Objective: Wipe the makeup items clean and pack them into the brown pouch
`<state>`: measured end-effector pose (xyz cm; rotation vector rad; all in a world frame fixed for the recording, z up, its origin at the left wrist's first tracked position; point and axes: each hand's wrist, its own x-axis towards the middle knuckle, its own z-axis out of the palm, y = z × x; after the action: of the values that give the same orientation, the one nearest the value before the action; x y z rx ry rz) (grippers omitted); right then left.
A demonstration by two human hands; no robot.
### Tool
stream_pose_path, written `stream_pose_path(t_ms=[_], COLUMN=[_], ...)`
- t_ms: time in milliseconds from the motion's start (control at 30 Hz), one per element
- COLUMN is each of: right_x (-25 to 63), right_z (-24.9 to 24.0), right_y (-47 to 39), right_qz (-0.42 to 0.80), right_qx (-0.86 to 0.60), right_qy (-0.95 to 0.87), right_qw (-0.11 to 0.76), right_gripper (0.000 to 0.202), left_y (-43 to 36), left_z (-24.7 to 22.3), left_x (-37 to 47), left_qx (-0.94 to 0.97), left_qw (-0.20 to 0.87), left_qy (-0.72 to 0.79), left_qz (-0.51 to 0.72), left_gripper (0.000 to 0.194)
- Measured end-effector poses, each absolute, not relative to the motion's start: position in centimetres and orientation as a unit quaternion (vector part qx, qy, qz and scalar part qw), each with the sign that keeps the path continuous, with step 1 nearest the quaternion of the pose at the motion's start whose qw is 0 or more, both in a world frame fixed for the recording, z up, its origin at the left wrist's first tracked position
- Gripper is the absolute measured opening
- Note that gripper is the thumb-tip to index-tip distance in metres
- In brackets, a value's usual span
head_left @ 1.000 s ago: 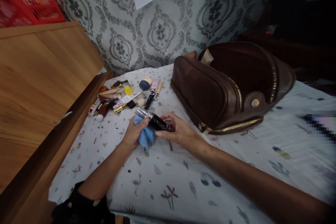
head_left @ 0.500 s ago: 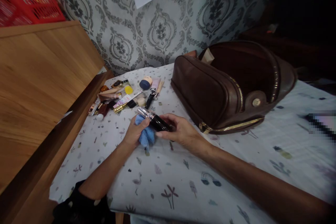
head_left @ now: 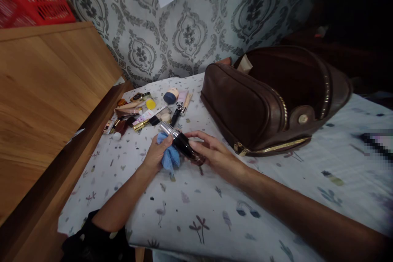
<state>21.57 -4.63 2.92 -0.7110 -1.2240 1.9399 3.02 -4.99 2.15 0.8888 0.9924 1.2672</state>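
Mid-frame, over the counter, I see a dark bottle; the left hand has the silver end and a blue cloth in its grip, the right hand holds the dark body.

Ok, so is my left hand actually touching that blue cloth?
Touching. The head view shows the blue cloth bunched up against the inner side of your left hand, with no gap between them.
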Motion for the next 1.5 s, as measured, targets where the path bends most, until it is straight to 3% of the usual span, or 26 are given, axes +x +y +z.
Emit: stream_pose_path(t_ms=[100, 333, 600, 767, 1000, 1267, 1500], right_x=[21.5, 21.2, 21.4, 21.1, 21.3, 21.2, 20.8], right_z=[3.1, 3.2, 3.5, 3.3, 3.0, 2.9, 1.9], right_y=[-4.8, -4.9, -5.0, -4.9, -4.8, -4.7, -4.7], right_qz=[0.782, 0.703, 0.804, 0.746, 0.735, 0.730, 0.671], right_qx=[-0.265, -0.304, -0.248, -0.290, -0.287, -0.268, -0.303], right_qy=[-0.442, -0.509, -0.427, -0.475, -0.507, -0.523, -0.599], right_qw=[0.350, 0.394, 0.332, 0.366, 0.348, 0.348, 0.316], right_gripper=[0.048, 0.052, 0.050, 0.049, 0.043, 0.041, 0.054], left_y=[-5.0, -4.9, -5.0, -5.0, -4.7, -5.4, -5.9], left_z=[2.2, 2.5, 2.7, 2.8, 2.5, 2.1, 2.7], left_x=[3.1, 3.4, 3.1, 3.4, 3.1, 3.3, 4.1], left_qx=[0.389, 0.384, 0.385, 0.384, 0.389, 0.407, 0.431], left_qw=[0.607, 0.569, 0.608, 0.587, 0.586, 0.613, 0.667], left_qy=[0.429, 0.433, 0.439, 0.430, 0.425, 0.436, 0.371], left_qz=[0.544, 0.584, 0.538, 0.569, 0.570, 0.519, 0.481], left_gripper=[0.060, 0.056, 0.062, 0.055, 0.052, 0.067, 0.071])
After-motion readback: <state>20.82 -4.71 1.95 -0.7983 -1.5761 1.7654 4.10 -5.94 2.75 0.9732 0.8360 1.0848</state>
